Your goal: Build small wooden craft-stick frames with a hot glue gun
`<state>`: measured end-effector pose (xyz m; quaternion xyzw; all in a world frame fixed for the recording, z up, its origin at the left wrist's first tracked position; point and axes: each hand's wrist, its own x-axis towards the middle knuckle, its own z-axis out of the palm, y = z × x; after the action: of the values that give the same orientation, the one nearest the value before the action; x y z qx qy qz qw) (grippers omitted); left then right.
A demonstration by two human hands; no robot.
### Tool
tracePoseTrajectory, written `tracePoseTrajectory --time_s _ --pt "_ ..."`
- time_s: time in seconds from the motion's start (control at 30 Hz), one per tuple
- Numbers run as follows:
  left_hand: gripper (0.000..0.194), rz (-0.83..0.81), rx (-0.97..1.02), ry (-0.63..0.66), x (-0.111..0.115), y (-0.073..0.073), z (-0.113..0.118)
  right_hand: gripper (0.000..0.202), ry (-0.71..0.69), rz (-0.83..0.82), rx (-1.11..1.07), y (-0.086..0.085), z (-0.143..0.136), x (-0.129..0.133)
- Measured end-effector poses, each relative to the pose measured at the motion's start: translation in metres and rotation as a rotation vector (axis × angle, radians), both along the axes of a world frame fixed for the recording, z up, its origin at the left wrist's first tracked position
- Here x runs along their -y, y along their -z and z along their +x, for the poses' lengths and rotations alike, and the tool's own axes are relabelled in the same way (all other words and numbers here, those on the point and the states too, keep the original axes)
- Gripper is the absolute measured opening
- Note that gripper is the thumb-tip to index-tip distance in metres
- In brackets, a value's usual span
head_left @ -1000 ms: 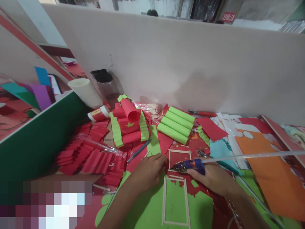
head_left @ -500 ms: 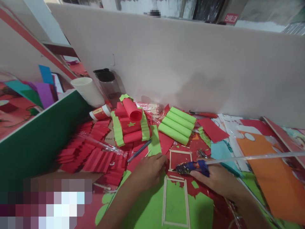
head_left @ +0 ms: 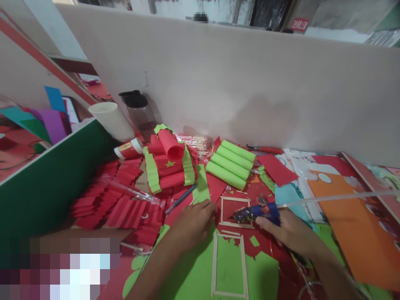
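My right hand (head_left: 292, 231) is wrapped round a dark blue hot glue gun (head_left: 258, 213), with a long clear glue stick (head_left: 337, 198) running out of its back. The nozzle points left, over the lower part of a small rectangular frame of wooden sticks (head_left: 222, 208). Just left of that frame is my left hand (head_left: 196, 223), its fingers curled together; whatever they may pinch is hidden. Nearer me, a taller stick frame (head_left: 214, 266) lies on green paper (head_left: 184, 275). One loose stick (head_left: 230, 233) sits between the two frames.
Behind the hands stand a red and green paper model (head_left: 170, 166) and a ridged green paper piece (head_left: 230, 164). Folded red paper (head_left: 125, 208) fills the left. A cup (head_left: 111, 121) and bottle (head_left: 137, 110) stand by the white partition (head_left: 203, 75). Orange sheet (head_left: 346, 221) lies right.
My right hand has drawn the glue gun slightly to the right, so its nozzle has moved off the small frame's lower left corner. The left hand stays almost where it was.
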<state>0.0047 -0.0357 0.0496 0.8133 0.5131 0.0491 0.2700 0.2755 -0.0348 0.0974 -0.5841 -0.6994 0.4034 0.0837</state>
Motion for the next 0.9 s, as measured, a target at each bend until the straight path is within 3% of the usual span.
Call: tracePoseTrajectory --time_s 0.3,0.37,0.5,0.57,0.73,0.9 --pt "0.023 0.013 0.002 -0.016 -0.001 0.001 0.0 0.049 0.046 -0.1 -0.026 0.008 0.017 -0.001" --pt "0.024 0.01 -0.008 -0.018 -0.001 -0.002 0.0 0.054 0.035 -0.175 -0.187 0.015 0.03 -0.001" --pt "0.024 0.018 -0.015 -0.037 -0.002 -0.001 0.001 0.071 0.137 -0.086 -0.593 0.027 0.058 -0.002" --pt "0.024 0.033 -0.02 -0.041 -0.003 0.003 0.002 0.065 0.198 -0.032 -0.631 0.026 0.069 -0.004" --pt "0.026 0.059 0.009 -0.049 -0.003 0.01 0.003 0.035 0.442 0.179 -0.235 0.018 0.086 -0.012" --pt "0.029 0.068 0.074 -0.06 -0.003 0.012 0.002 0.022 0.476 0.339 0.043 0.022 0.104 -0.023"
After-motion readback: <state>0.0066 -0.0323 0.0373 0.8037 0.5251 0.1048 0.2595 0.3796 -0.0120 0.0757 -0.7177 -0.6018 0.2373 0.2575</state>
